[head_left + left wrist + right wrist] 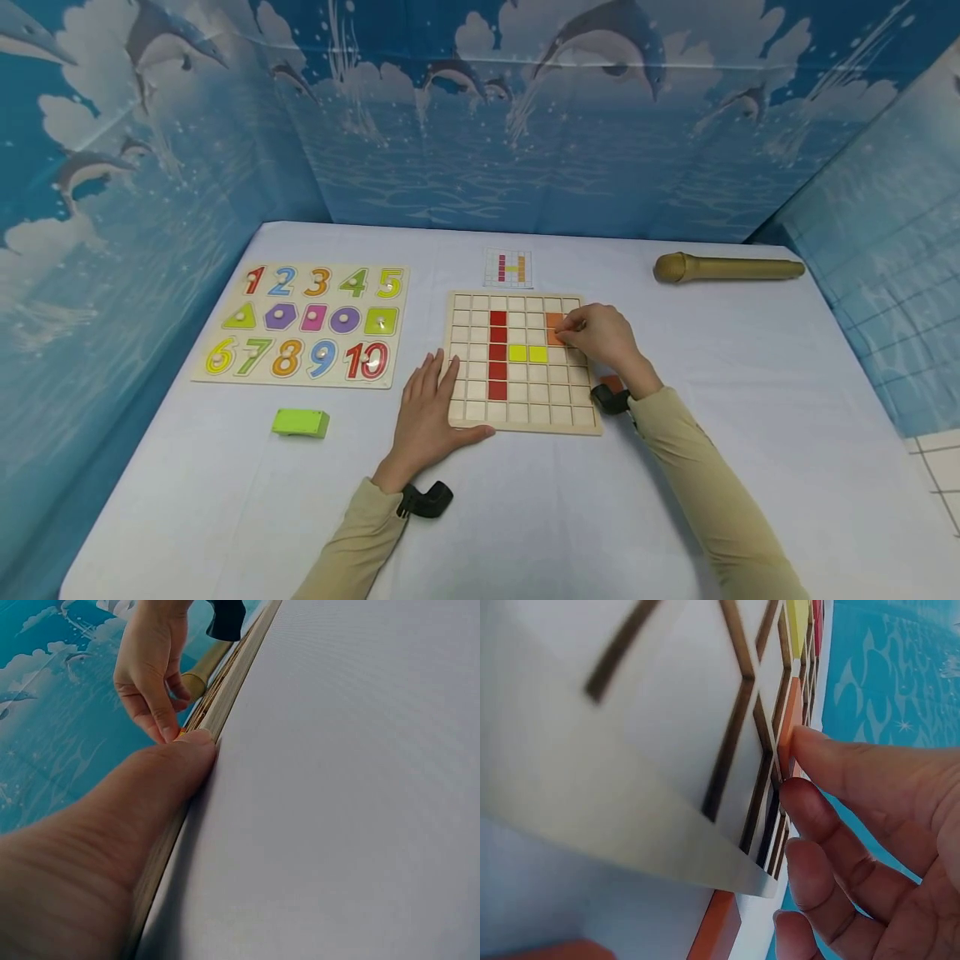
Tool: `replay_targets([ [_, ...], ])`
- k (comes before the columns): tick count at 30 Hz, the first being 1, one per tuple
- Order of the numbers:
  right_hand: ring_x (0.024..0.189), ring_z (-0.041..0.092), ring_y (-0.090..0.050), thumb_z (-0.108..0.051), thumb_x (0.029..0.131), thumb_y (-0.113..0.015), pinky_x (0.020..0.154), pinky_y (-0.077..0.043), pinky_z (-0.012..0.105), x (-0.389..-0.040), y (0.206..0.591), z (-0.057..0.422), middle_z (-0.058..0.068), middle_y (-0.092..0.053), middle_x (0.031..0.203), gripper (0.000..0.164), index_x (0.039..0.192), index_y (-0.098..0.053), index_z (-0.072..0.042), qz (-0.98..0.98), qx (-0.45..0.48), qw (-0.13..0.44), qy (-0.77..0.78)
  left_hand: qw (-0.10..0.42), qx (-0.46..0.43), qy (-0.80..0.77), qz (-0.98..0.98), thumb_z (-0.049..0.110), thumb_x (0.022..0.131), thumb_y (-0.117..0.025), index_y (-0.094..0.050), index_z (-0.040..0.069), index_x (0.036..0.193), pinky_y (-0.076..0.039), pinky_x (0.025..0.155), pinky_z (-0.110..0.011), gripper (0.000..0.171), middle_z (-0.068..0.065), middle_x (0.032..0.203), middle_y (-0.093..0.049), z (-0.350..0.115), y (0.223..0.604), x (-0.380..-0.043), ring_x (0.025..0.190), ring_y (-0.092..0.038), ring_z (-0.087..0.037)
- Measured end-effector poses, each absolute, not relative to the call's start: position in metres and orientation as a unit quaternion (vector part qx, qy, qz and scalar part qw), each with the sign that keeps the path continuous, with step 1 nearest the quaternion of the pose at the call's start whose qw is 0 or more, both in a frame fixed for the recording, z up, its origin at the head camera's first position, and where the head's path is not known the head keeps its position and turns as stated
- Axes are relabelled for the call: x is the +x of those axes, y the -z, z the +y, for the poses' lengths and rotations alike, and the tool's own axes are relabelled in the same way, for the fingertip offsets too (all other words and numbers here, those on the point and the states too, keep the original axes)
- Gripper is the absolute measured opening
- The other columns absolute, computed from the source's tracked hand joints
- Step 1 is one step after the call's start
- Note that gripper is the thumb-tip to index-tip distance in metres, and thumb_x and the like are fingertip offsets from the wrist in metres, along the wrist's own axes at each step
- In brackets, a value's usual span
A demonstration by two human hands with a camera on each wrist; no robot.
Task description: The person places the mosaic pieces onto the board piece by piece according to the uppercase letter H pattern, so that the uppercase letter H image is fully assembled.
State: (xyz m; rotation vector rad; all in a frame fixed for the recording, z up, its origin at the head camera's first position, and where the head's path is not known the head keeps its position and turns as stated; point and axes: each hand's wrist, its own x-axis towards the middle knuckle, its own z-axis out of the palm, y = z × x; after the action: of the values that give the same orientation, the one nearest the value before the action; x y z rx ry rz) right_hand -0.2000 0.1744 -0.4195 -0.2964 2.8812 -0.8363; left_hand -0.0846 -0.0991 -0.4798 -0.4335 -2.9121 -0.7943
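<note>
A wooden grid board (517, 421) lies on the table, with a column of red square tiles (498, 354) and two yellow tiles (528, 354) set in it. At its upper right, my right hand (600, 333) pinches an orange square tile (787, 720) between thumb and index finger, low over the grid cells. Another orange tile (554, 319) sits in the cell just above those fingertips. My left hand (426, 417) rests on the board's lower left corner, fingers straight along the left edge and thumb (165, 772) along the front edge.
Behind the board lies a pattern card (508, 268) with a coloured H. To the left are a number and shape puzzle board (300, 325) and a green block (300, 422). A brown microphone-shaped object (727, 267) lies back right. Orange pieces (714, 926) lie beside the board's right edge.
</note>
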Motion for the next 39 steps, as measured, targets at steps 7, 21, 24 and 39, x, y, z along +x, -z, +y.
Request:
replay_targets([
  [7,0.073,0.020,-0.058,-0.018,0.084,-0.074,0.060,-0.043,0.033,-0.199,0.421,0.178,0.005,-0.068,0.085,0.012,0.089,-0.074,-0.007,0.949,-0.096,0.077,0.292,0.043,-0.140,0.263,-0.954,0.062,0.067,-0.073,-0.029,0.003,0.148,-0.012,0.110,-0.049,0.110,-0.020,0.153,-0.020,-0.099,0.478,-0.084,0.141,-0.012,-0.033],
  [21,0.068,0.021,-0.054,-0.024,0.085,-0.073,0.057,-0.041,0.033,-0.192,0.424,0.191,0.005,-0.064,0.081,0.018,0.090,-0.071,-0.006,0.940,-0.111,0.013,0.322,0.043,-0.141,0.263,-0.954,0.062,0.067,-0.074,-0.029,0.003,0.148,-0.012,0.110,-0.049,0.110,-0.019,0.153,-0.019,-0.098,0.479,-0.084,0.141,-0.011,-0.033],
  [24,0.065,0.020,-0.052,-0.023,0.085,-0.073,0.054,-0.040,0.033,-0.191,0.424,0.198,0.006,-0.063,0.080,0.018,0.090,-0.070,-0.005,0.938,-0.106,-0.013,0.330,0.045,-0.141,0.263,-0.954,0.061,0.067,-0.074,-0.029,0.003,0.148,-0.012,0.110,-0.049,0.110,-0.020,0.153,-0.020,-0.098,0.479,-0.084,0.141,-0.012,-0.033],
  [39,0.068,0.024,-0.051,-0.024,0.085,-0.073,0.058,-0.039,0.035,-0.186,0.423,0.232,0.010,-0.059,0.082,0.023,0.093,-0.066,-0.003,0.939,-0.071,-0.063,0.331,0.042,-0.137,0.257,-0.956,0.063,0.067,-0.073,-0.028,0.004,0.149,-0.012,0.110,-0.049,0.110,-0.019,0.153,-0.019,-0.097,0.480,-0.085,0.141,-0.011,-0.032],
])
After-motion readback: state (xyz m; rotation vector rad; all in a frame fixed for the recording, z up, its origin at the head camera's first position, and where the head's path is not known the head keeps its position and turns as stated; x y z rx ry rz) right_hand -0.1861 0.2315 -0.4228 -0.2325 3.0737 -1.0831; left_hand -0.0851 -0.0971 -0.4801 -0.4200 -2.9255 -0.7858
